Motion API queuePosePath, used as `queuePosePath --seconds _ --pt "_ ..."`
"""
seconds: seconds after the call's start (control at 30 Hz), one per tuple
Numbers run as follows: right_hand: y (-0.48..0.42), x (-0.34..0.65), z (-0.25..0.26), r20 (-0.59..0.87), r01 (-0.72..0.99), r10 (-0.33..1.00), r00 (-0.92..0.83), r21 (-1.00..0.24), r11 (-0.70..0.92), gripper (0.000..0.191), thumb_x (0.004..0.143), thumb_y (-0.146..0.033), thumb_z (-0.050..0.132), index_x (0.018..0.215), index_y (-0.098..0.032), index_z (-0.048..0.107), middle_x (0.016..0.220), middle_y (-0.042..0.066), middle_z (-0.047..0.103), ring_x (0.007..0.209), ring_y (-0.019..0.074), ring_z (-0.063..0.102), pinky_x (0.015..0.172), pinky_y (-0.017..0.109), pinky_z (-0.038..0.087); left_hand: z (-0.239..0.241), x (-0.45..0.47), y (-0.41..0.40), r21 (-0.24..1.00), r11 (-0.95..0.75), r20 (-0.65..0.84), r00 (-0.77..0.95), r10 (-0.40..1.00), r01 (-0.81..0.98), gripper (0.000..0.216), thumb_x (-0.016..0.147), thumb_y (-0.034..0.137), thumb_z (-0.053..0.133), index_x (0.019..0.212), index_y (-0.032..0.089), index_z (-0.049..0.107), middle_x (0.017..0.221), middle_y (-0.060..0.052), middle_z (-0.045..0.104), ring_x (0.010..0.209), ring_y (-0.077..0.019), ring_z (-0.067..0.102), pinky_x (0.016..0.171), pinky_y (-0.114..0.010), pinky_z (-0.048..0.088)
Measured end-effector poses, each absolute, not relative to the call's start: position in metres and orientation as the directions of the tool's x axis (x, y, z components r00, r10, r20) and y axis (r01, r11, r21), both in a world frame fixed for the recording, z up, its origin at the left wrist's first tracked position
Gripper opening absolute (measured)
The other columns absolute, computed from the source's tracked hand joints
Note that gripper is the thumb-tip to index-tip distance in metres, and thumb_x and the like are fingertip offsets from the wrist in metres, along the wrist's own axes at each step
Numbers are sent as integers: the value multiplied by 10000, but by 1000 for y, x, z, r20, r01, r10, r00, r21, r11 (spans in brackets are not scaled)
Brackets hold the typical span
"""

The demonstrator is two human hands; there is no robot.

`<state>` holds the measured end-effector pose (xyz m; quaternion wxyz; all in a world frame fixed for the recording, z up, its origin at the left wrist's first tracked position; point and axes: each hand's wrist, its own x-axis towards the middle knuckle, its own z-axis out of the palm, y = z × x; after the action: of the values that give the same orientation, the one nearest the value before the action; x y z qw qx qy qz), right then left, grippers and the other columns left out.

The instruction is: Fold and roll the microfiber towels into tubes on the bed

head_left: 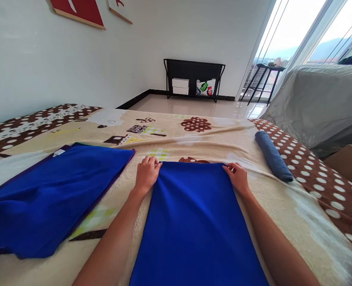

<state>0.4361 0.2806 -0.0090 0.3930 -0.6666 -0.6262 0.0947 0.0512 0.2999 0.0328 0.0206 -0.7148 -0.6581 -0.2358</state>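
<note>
A plain blue cloth [198, 222] lies spread on the patterned blanket [176, 135], running from the bottom edge of the view to its far edge. My left hand [147, 171] pinches the far left corner of this cloth between thumb and fingers. At the far right corner, my right hand [237, 176] grips the cloth in the same way. The far edge is stretched nearly straight between both hands. To the left lies a second blue cloth [51, 198] with purple edging and a small white label [58, 153]; neither hand touches it.
A rolled grey-blue cloth [273, 156] rests on the right of the blanket. Beyond the bed stand a black rack [194, 71] with white boxes [180, 86], and a black stool [268, 69] by the window. A plastic-covered piece of furniture [327, 91] and a cardboard box [349, 165] are at right.
</note>
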Motion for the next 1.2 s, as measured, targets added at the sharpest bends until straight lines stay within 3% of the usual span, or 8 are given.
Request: queuePosePath --seconds 0.17,0.37,0.6,0.73,0.87,0.97,1.07,1.2 --pt "282 437 -13 309 764 942 128 -637 105 506 863 -643 492 878 -201 740 776 58 674 724 198 587 716 318 430 16 47 304 308 -79 280 -11 960 948 148 921 336 554 875 197 574 961 -80 638 961 -262 613 827 -362 439" --pt "282 436 -11 276 767 957 92 -632 108 433 842 -547 547 1077 -223 712 837 41 666 796 199 595 744 310 436 10 46 308 374 -80 251 -18 968 924 185 912 376 559 946 200 605 1000 -70 661 972 -239 621 849 -349 443" --pt "284 439 -10 266 735 956 125 -672 91 359 813 -539 551 886 -202 652 874 53 679 728 177 593 696 301 446 15 53 309 467 -97 243 -22 970 879 120 871 325 582 903 210 568 980 -44 681 961 -219 630 838 -327 449" --pt "286 441 -7 270 713 939 212 -700 41 411 862 -557 472 958 -180 605 864 77 694 734 189 618 680 301 456 14 61 311 520 -105 257 -38 966 848 145 931 356 504 972 218 524 962 -23 688 857 -159 658 801 -272 467" --pt "283 442 -5 281 753 922 265 -658 -15 402 868 -530 500 1044 -189 621 871 79 697 792 218 614 765 346 450 15 66 311 498 -85 291 -73 954 863 145 928 338 529 1004 216 548 969 -42 701 961 -218 657 933 -371 429" --pt "275 437 8 333 811 887 320 -581 -75 434 876 -476 517 1166 -171 624 1122 156 659 1085 312 560 943 458 387 30 72 301 464 -67 351 -114 930 883 222 935 330 521 1103 197 577 1110 -103 681 1145 -292 584 1027 -468 359" --pt "259 413 27 465 904 860 209 -426 11 506 936 -437 455 1356 -163 526 1423 174 503 1313 338 424 1071 496 298 48 92 281 400 -258 420 75 904 879 338 970 348 458 1258 199 552 1317 -108 610 1280 -265 511 1096 -432 328" --pt "237 360 30 377 851 873 -308 -301 430 564 1007 -481 337 1508 -223 368 1564 76 385 1444 226 332 1163 416 263 42 133 255 256 -624 298 553 778 739 545 1003 394 363 1503 179 343 1559 -108 404 1458 -217 332 1181 -388 260"
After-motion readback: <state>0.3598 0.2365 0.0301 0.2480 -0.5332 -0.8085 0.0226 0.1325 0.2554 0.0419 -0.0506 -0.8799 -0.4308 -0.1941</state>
